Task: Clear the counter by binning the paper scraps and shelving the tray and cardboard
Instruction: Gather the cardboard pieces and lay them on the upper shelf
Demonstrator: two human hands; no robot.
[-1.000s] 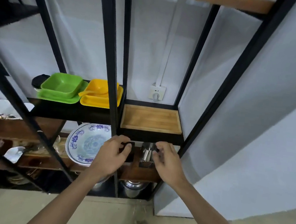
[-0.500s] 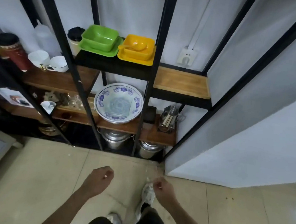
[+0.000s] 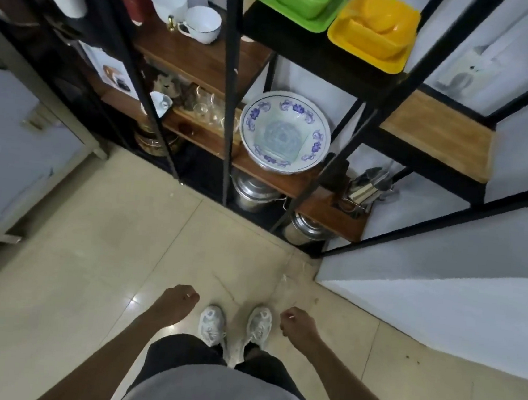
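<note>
A wooden tray (image 3: 437, 132) lies flat on the right-hand shelf of the black metal rack (image 3: 227, 77). My left hand (image 3: 179, 299) hangs low over the tiled floor, fingers curled into a loose fist with nothing in it. My right hand (image 3: 297, 324) is likewise curled shut and holds nothing. Both hands are well below and in front of the rack, on either side of my white shoes (image 3: 234, 324). No paper scraps, cardboard or counter are in sight.
The rack holds green (image 3: 299, 0) and yellow (image 3: 374, 26) plastic dishes, white cups (image 3: 202, 24), a blue-patterned bowl (image 3: 285, 131), glasses, a metal utensil holder (image 3: 369, 185) and steel pots (image 3: 253, 192). A white wall (image 3: 442, 281) juts out at the right; a pale cabinet (image 3: 9, 149) stands left.
Both hands have dropped from the rack's lower shelf down to my sides. The view has tilted down and pulled back, so my feet and the floor now show.
</note>
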